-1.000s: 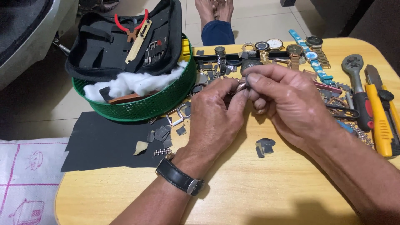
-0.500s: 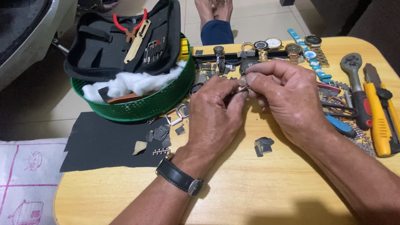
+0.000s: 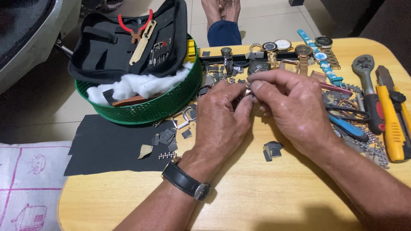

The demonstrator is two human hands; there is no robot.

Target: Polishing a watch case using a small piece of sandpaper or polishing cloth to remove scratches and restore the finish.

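**Hands close tighter on small metal part**

Wooden table (image 3: 257, 201), cluttered. Left hand (image 3: 220, 122) and right hand (image 3: 295, 109) now press closer together than a moment ago, both pinching a small metal part (image 3: 247, 92). Behind lie watches (image 3: 282, 45) and basket (image 3: 171, 105).

Small metal piece (image 3: 247, 92) mostly hidden between fingers (image 3: 257, 85) (kind unclear); right forearm cut off.

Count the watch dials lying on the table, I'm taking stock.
7, all near the far edge, left to right: black dial, grey dial, dark gold-rimmed dial, white dial, brown dial, blue-strapped dial, steel-banded dial. The left hand and right hand may hide more.
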